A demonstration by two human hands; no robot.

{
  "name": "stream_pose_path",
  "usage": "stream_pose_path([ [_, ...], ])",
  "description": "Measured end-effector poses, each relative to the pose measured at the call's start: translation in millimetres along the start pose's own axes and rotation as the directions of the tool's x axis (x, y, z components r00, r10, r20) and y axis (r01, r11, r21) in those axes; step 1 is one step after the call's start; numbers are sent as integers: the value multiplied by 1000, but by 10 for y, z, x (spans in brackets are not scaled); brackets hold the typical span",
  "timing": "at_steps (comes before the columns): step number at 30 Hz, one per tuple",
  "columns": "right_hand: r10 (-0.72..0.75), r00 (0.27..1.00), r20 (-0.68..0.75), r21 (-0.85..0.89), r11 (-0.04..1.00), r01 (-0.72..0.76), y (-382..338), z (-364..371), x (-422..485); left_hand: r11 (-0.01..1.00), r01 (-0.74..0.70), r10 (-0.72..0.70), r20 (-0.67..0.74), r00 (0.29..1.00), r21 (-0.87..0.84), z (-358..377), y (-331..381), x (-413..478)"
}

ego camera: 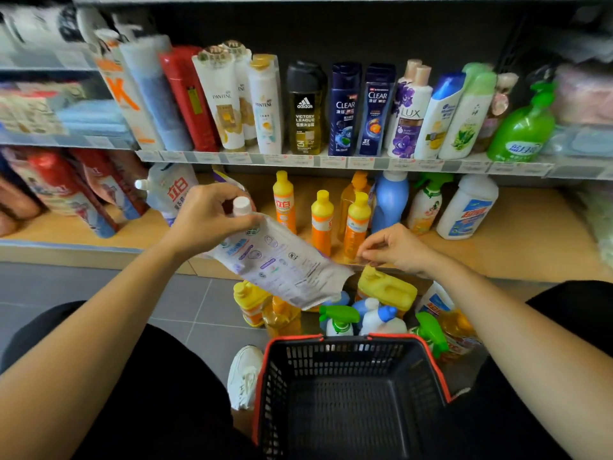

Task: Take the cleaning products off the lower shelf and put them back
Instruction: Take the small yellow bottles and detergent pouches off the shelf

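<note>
Held over the front edge of the lower shelf (530, 250) — refill pouch (282, 263), gripped just under its white cap by the left hand (207, 217). Slanted: cap up-left toward the shelf, base down-right above the floor bottles (386, 287). Print too small to read. Bare board either side of the orange 立白 bottles (284, 202). Overhead on the upper-shelf bottles (305, 107): Pantene, adidas, Clear, Lux. Loosely curled beside the pouch's lower corner, the right hand (394, 249) — cannot tell whether holding anything.

This is a shop aisle. Beyond the black shopping basket (348, 356) on the floor, tiered shelving carries a strip of price labels (331, 160) along its edge. Branded shampoo bottles (345, 109) are faced in a row above it and cleaning products (321, 220) stand on the lower shelf (517, 247).
</note>
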State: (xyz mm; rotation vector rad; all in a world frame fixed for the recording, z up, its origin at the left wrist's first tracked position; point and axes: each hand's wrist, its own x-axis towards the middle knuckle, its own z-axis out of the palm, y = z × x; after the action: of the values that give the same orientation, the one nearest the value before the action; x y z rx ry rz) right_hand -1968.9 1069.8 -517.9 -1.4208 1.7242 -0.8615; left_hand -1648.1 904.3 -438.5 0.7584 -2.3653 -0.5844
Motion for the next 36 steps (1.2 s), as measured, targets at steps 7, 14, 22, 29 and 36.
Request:
stream_pose_path([
  [7,-122,992,-32,-54,991,121,-362,571,318,971,140,-169,137,976,194,-159,-145,102],
  [14,-254,956,146,45,967,250,-996,1391,678,820,563,-553,105,826,-105,-498,-418,232],
  [22,-255,960,117,50,967,251,-1111,1554,701,579,570,-702,-2,712,-583,-392,-477,325],
  [29,-195,948,-251,-219,965,141,-973,1340,920,465,499,-748,-23,664,-731,-173,-484,471],
  [36,-167,948,-270,-300,950,81,-1262,986,1563,345,404,-770,-9,638,-848,-200,-945,664],
])
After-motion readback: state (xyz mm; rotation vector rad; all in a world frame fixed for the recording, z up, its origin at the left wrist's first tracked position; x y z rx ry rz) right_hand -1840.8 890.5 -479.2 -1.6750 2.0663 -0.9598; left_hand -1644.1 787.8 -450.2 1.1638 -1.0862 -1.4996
